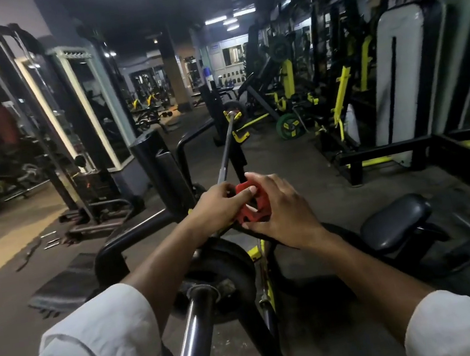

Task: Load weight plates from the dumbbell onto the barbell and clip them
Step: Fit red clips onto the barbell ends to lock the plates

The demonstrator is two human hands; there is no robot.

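A long barbell (pixel 225 151) runs away from me across a rack, its near sleeve (pixel 190 348) pointing at the camera. A black weight plate (pixel 229 268) sits on that near sleeve. Just beyond it a red collar clip (pixel 249 206) is around the bar. My left hand (pixel 219 203) pinches the clip from the left, thumb on its top. My right hand (pixel 279 211) wraps the clip from the right, fingers spread over it. At the far end a plate (pixel 235 107) and a red-yellow collar show. No dumbbell is in sight.
A black padded seat (pixel 395 223) stands at my right. The bench's black frame tubes (pixel 132 237) curve off to the left. A green plate (pixel 289 126) leans on yellow machines at the far right. Mirrors and a cable machine line the left side.
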